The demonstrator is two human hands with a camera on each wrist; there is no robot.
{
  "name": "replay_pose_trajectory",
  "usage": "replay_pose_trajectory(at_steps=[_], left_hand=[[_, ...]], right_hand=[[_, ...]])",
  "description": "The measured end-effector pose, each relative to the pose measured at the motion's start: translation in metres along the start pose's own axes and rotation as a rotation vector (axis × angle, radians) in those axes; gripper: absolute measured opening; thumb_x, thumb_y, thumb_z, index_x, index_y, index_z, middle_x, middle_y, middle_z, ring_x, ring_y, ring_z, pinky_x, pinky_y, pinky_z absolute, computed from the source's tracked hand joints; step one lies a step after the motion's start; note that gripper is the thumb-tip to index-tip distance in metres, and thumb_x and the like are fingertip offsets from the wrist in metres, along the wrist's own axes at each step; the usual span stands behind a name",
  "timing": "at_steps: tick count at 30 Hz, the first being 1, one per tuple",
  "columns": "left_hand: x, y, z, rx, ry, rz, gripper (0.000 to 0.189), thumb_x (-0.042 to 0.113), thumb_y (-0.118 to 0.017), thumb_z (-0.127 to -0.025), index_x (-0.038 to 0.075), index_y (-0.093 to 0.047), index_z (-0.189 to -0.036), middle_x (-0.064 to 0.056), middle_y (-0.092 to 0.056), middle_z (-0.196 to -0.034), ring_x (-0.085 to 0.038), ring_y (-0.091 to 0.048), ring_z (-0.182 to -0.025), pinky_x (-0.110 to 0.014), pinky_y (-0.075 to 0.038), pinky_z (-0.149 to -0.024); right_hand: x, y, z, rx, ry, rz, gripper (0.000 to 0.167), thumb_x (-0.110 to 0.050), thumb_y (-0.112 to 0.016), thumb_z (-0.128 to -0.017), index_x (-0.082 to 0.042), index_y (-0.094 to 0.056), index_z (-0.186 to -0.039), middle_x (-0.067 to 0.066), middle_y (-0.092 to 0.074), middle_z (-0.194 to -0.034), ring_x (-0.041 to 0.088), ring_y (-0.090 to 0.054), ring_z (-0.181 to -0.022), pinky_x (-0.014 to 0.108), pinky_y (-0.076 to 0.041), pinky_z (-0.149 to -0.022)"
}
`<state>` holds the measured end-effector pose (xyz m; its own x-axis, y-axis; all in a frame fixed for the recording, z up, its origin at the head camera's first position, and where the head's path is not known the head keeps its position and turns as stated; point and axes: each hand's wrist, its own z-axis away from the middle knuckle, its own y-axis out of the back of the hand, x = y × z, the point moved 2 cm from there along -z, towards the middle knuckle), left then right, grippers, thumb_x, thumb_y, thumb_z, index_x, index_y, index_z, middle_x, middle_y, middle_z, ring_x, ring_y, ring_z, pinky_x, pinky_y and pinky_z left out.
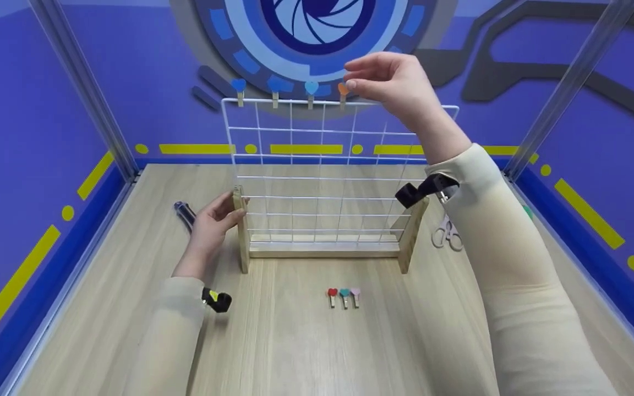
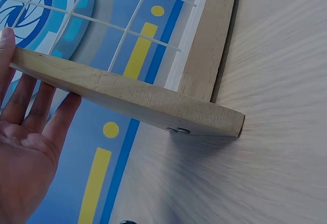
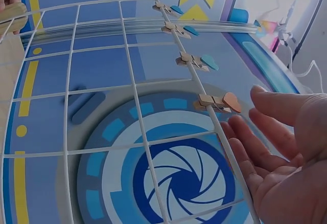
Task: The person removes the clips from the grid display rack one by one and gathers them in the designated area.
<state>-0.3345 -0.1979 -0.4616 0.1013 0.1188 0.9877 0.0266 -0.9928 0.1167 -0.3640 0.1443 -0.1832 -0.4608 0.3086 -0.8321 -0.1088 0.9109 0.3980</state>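
Note:
A white wire grid rack (image 1: pixel 306 177) stands upright in a wooden base. Several small wooden clothespins with heart tops are clipped along its top wire: dark blue ones at the left, a light blue clothespin (image 1: pixel 311 91), then an orange-heart clothespin (image 3: pixel 219 103). Beside the orange one, my right hand (image 1: pixel 397 82) is raised with thumb and fingers apart, holding nothing. My left hand (image 1: pixel 212 228) grips the base's left wooden post (image 2: pixel 127 93), thumb on one side and fingers on the other. On the table in front lie a red-heart clothespin (image 1: pixel 332 297), a teal one (image 1: pixel 345 297) and a pink one (image 1: pixel 355 297).
Scissors with pale handles (image 1: pixel 447 236) lie right of the rack, partly behind the right sleeve. A dark, pen-like tool (image 1: pixel 184 213) lies behind the left hand. A green object (image 1: pixel 527 211) shows at the right edge. Blue printed walls enclose the wooden table (image 1: pixel 284 341).

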Motion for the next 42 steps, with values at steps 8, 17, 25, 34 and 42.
replay_pose_trajectory(at_steps=[8, 17, 25, 34, 42], left_hand=[[-0.001, 0.000, -0.001, 0.010, -0.001, 0.006, 0.062, 0.016, -0.069, -0.100, 0.010, -0.044, -0.156, -0.014, -0.056, -0.150, -0.021, -0.054, -0.135, -0.017, -0.054, -0.100], [-0.001, -0.001, -0.002, 0.012, 0.012, 0.001, 0.062, 0.016, -0.068, -0.100, 0.010, -0.042, -0.157, -0.014, -0.054, -0.152, -0.023, -0.052, -0.139, -0.020, -0.053, -0.104], [-0.001, 0.000, -0.001, 0.012, 0.010, -0.016, 0.064, 0.018, -0.069, -0.100, 0.010, -0.041, -0.157, -0.014, -0.054, -0.152, -0.023, -0.052, -0.139, -0.020, -0.053, -0.104], [-0.001, -0.001, 0.000, 0.012, -0.007, 0.004, 0.062, 0.018, -0.069, -0.100, 0.010, -0.044, -0.156, -0.014, -0.055, -0.151, -0.022, -0.052, -0.138, -0.020, -0.053, -0.104], [0.000, -0.001, 0.000, 0.019, -0.025, -0.008, 0.061, 0.017, -0.070, -0.099, 0.010, -0.045, -0.155, -0.016, -0.058, -0.147, -0.014, -0.057, -0.127, -0.014, -0.053, -0.097]], right_hand=[[-0.002, -0.003, 0.000, -0.037, -0.082, 0.214, 0.033, -0.031, -0.079, -0.092, -0.015, -0.076, -0.120, 0.001, -0.077, -0.116, 0.010, -0.071, -0.105, 0.030, -0.055, -0.104], [-0.001, -0.007, -0.001, 0.008, -0.083, 0.272, 0.024, -0.030, -0.080, -0.092, -0.014, -0.080, -0.110, -0.001, -0.079, -0.109, 0.008, -0.071, -0.097, 0.026, -0.056, -0.094], [0.002, -0.007, 0.003, 0.052, -0.054, 0.219, 0.021, -0.026, -0.081, -0.090, -0.012, -0.080, -0.106, -0.001, -0.079, -0.104, 0.008, -0.071, -0.092, 0.022, -0.056, -0.088], [0.006, -0.007, 0.005, 0.100, 0.038, 0.070, 0.015, -0.020, -0.080, -0.090, -0.008, -0.080, -0.099, -0.003, -0.079, -0.094, 0.011, -0.073, -0.087, 0.020, -0.059, -0.085], [0.009, -0.004, 0.007, 0.095, 0.095, -0.061, 0.012, -0.012, -0.081, -0.089, -0.005, -0.079, -0.099, -0.002, -0.079, -0.093, 0.014, -0.073, -0.086, 0.020, -0.059, -0.082]])
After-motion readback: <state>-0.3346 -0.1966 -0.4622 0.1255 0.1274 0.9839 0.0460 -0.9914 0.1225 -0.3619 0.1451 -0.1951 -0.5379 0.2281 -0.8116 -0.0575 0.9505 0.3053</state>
